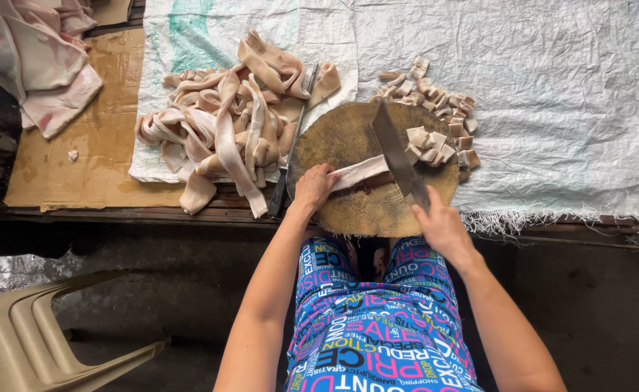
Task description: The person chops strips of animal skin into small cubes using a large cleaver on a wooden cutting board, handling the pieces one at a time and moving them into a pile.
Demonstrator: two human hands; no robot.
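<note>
Left hand [312, 185] pins the strip [359, 171] on the board [367, 207]; right hand [441, 226] grips the cleaver [397, 156], cutting at three o'clock. Fingers sit close; a slip could nick them.

Both arms are bare from the upper arm down, with no sleeves, watch or bracelets in view, and neither the left hand [314, 186] nor the right hand [441, 226] wears a glove or ring. The garment [377, 327] over the lap is bright blue, covered in crowded printed lettering in pink, white, yellow and black.
</note>
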